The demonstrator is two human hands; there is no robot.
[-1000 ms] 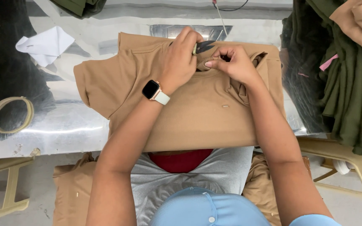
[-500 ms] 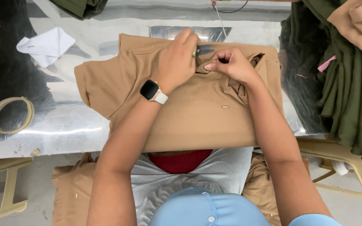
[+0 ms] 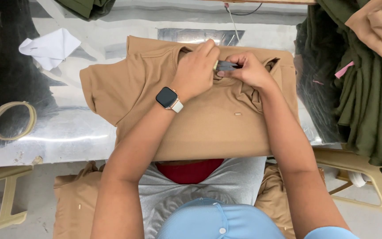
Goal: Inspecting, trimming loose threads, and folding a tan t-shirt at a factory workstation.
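1. Pinched between the fingers of the right hand (image 3: 249, 71) is a small grey tool (image 3: 226, 66), held at the collar of a tan shirt (image 3: 208, 128); the kind of tool cannot be told.
2. Left hand (image 3: 195, 71): curled fingers press down on the collar fabric just beside the tool, fingertips touching the right hand. A dark smartwatch (image 3: 168, 98) with a pale strap sits on the left wrist.
3. Tan shirt: lies flat on a shiny metal table (image 3: 67, 132), collar away from the person, one short sleeve spread to the left.
4. White cloth scrap (image 3: 49, 46): on the table, well apart, upper left.
5. Roll of tape (image 3: 12, 120): near the table's left edge.
6. Dark green garments (image 3: 368, 102): piled at the right, with tan fabric on top.
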